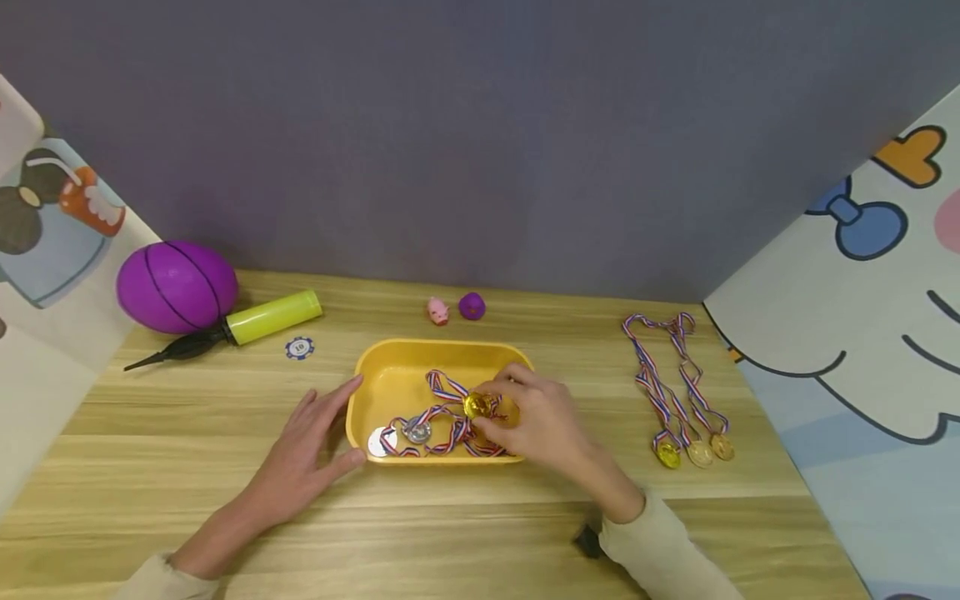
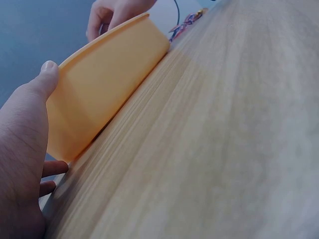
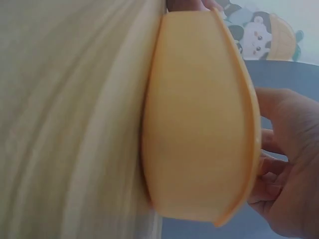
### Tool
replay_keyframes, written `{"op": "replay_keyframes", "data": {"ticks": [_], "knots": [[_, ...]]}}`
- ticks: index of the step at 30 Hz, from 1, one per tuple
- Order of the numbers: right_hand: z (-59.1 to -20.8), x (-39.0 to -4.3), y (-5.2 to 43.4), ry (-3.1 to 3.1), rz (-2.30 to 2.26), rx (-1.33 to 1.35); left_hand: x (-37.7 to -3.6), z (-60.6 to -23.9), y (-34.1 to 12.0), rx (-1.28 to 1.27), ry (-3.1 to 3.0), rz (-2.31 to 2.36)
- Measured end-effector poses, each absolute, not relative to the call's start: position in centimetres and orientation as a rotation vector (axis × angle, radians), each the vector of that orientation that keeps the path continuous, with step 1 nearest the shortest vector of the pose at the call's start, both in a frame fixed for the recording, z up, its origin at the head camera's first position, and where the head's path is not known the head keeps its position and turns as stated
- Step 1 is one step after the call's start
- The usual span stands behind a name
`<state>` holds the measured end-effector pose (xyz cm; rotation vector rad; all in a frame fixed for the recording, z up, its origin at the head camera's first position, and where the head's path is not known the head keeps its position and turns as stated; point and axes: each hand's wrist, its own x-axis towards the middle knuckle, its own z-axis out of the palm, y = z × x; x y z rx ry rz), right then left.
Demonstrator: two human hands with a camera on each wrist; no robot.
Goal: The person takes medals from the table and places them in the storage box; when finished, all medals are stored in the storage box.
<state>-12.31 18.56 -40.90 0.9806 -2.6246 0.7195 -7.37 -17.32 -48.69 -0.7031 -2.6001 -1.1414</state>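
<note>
Right hand [image 1: 543,421] pinches a gold medal [image 1: 477,406] inside the yellow tray [image 1: 397,354]; left hand [image 1: 307,454], fingers spread, braces the tray's left wall.

The right hand [image 1: 543,425] covers part of the gold medal [image 1: 477,406] and the ribbons beneath it. Both forearms are cut off at the bottom edge. The wrist views show only the tray [image 2: 104,89] wall, hiding its contents.

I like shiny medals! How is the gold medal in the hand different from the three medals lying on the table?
The right hand pinches the gold medal over the yellow tray; the three medals lie untouched on the table. Its ribbon tangles with others; theirs stretch out side by side. All have red, white and blue ribbons.
</note>
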Motion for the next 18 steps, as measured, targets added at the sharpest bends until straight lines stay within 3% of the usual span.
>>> {"op": "replay_keyframes", "data": {"ticks": [18], "knots": [[-41.3, -12.4, 16.2, -2.746, 0.535, 1.064, -7.4, -48.7, -17.3, -0.709, -2.590, -1.147]]}}
